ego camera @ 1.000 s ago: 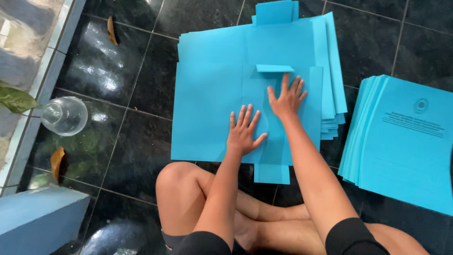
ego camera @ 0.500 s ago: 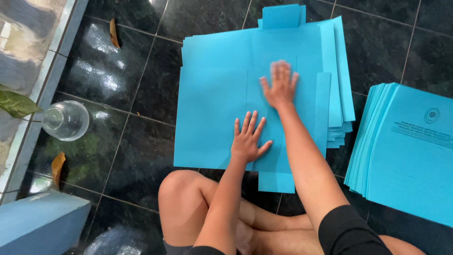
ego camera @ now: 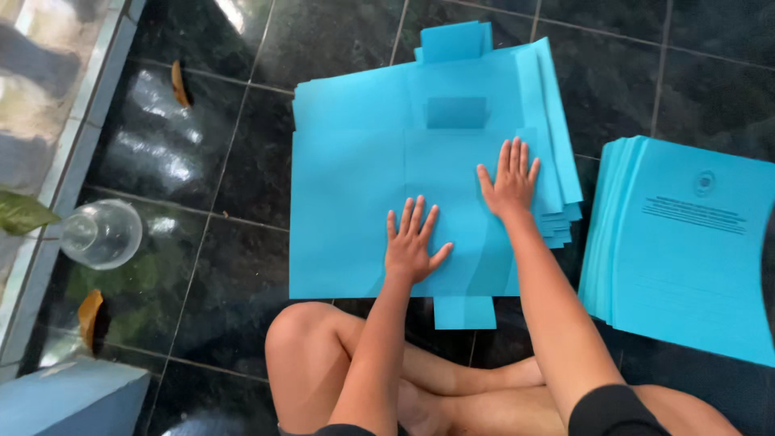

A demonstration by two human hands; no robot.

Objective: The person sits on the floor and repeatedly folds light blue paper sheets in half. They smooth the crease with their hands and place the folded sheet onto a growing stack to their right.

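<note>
A large unfolded blue card sheet (ego camera: 347, 186) lies on top of a pile of the same sheets on the dark tiled floor. My left hand (ego camera: 412, 241) presses flat on its lower middle, fingers spread. My right hand (ego camera: 510, 179) rests flat near the sheet's right side, over a folded side flap. A small top flap (ego camera: 457, 112) is folded down onto the sheet, and a bottom tab (ego camera: 464, 312) sticks out toward my crossed legs. Neither hand grips anything.
A second stack of folded blue folders with dark print (ego camera: 686, 242) lies to the right. A clear glass jar (ego camera: 101, 234) lies at left by a raised ledge (ego camera: 60, 153), with dry leaves (ego camera: 179, 83) nearby. A light blue block (ego camera: 64, 400) sits bottom left.
My right hand slid up over the small top flap, pressing it flat, then came back down to the right side. My left hand stayed pressed on the sheet.
</note>
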